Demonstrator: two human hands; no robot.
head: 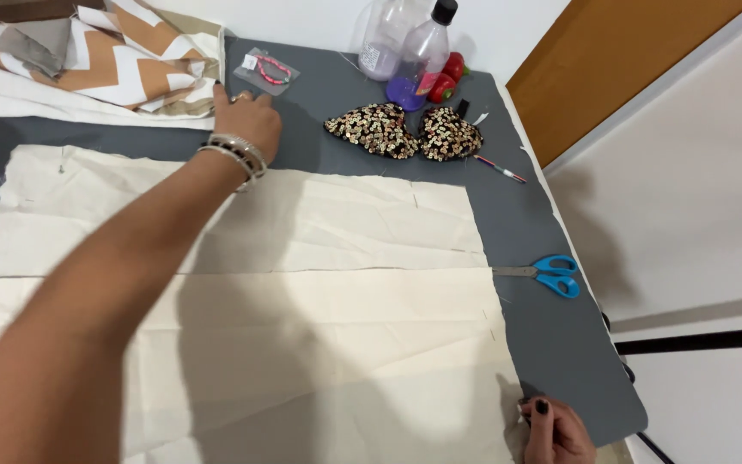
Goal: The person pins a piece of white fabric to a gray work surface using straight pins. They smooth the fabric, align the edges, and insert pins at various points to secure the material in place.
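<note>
Currently the cream fabric [302,283] is spread flat on the grey counter [551,335]. Its far edge is neared by the left hand [249,120], grip apparently loosely curled, though the fingers are partly hidden. Its near corner seems pinched by the right hand [556,430]. An uneven pull could wrinkle the fabric toward the blue scissors [551,275].

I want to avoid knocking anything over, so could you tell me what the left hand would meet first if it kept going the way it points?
The left hand points toward the far left; its fingers already reach the folded chevron fabric, so it would likely meet that first.
</note>
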